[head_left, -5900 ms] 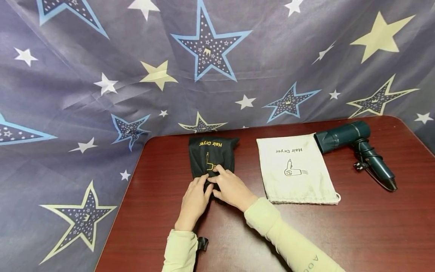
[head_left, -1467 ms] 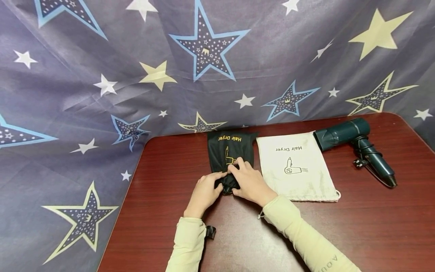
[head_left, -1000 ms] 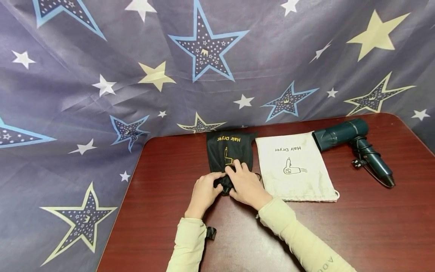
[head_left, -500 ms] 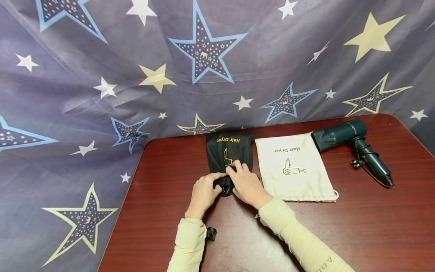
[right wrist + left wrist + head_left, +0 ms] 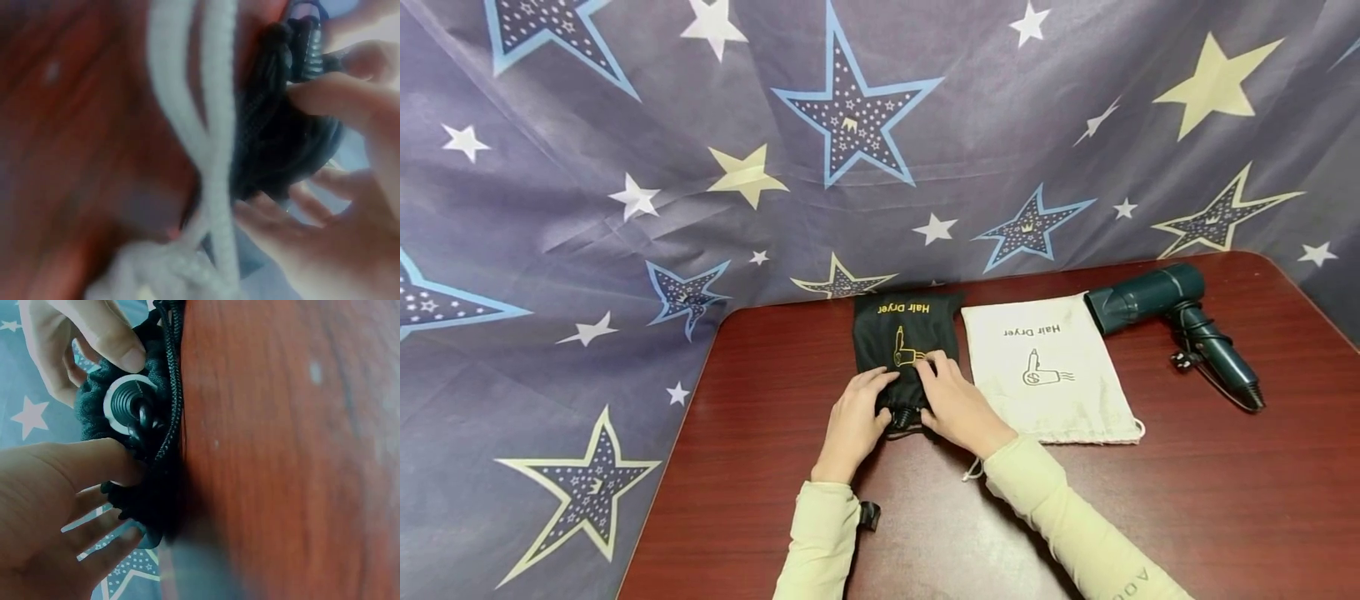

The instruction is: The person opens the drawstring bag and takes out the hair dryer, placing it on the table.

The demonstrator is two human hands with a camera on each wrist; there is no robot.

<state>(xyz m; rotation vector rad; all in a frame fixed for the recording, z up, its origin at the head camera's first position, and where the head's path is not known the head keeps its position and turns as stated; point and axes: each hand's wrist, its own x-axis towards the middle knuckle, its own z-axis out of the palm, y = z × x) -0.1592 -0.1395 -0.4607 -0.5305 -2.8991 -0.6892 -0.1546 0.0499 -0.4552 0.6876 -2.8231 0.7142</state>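
A black drawstring bag (image 5: 895,333) printed "Hair Dryer" lies on the table, its gathered mouth toward me. Ribbed at its tip, the end of a black handle (image 5: 128,403) with a cord pokes out of that mouth; whatever else the bag holds is hidden. My left hand (image 5: 852,425) grips the mouth's left side, thumb at the near edge and fingers over the top. On the opposite side my right hand (image 5: 958,408) grips it the same way. A black drawstring (image 5: 170,394) runs along the opening in the left wrist view.
To the right lies a cream drawstring bag (image 5: 1041,375), also printed "Hair Dryer". Past it rests a dark green hair dryer (image 5: 1150,296), cord wound on its handle. A white cord (image 5: 219,125) dangles by my right wrist. A starred cloth (image 5: 700,167) hangs behind the table.
Since the oldest frame the black bag and both hands have shifted right, closer to the cream bag. In the last half second my hands spread slightly apart, and the handle end shows more.
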